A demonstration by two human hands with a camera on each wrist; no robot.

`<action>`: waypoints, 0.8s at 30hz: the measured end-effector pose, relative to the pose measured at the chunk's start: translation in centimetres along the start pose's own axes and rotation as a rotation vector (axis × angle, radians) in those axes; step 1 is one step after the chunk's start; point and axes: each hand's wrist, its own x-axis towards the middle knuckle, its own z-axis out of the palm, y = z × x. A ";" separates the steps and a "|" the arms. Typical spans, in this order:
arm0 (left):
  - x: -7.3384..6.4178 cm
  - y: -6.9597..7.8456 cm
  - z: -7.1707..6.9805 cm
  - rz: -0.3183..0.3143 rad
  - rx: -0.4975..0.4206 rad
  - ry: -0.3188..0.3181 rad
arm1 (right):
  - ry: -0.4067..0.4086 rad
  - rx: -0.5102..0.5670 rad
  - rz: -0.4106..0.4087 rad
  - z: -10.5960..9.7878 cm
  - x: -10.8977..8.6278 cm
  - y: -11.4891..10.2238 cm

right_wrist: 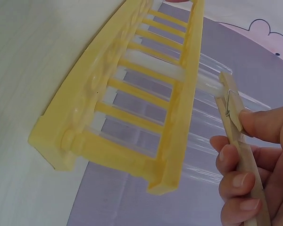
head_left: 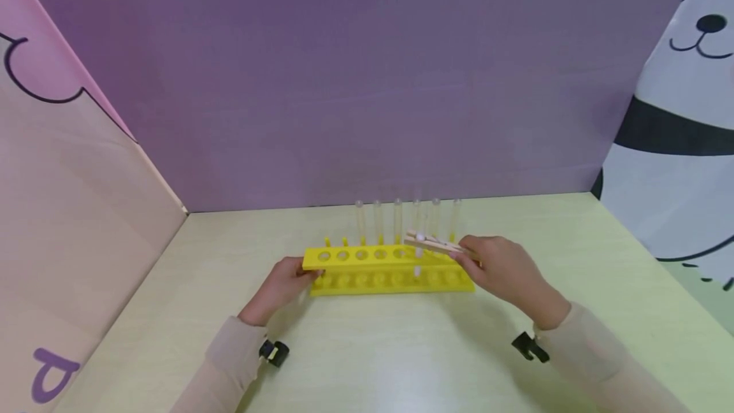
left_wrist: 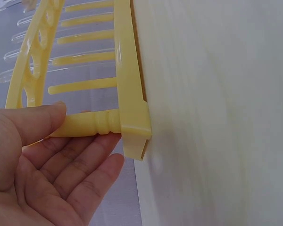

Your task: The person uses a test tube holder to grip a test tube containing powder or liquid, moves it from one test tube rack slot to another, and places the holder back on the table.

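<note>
A yellow test tube rack stands on the table between the hands. My left hand grips its left end post, thumb on one side and fingers on the other. My right hand holds a wooden test tube holder, thumb by its metal spring in the right wrist view. The holder's jaws are at the upper part of a test tube with whitish contents. This tube passes down through a hole in the rack's top bar, right of the middle.
Several clear test tubes stand upside down on the rack's rear pegs. Two pegs at the left are bare. Behind the pale table rises a purple wall, with printed panels at both sides.
</note>
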 end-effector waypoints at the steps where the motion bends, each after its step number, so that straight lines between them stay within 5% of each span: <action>1: 0.0 0.0 0.0 0.003 -0.001 -0.001 | 0.001 0.001 0.001 0.0 0.0 0.0; 24: -0.1 0.0 0.0 0.009 -0.005 0.012 | -0.003 -0.029 -0.006 1.0 -0.4 0.2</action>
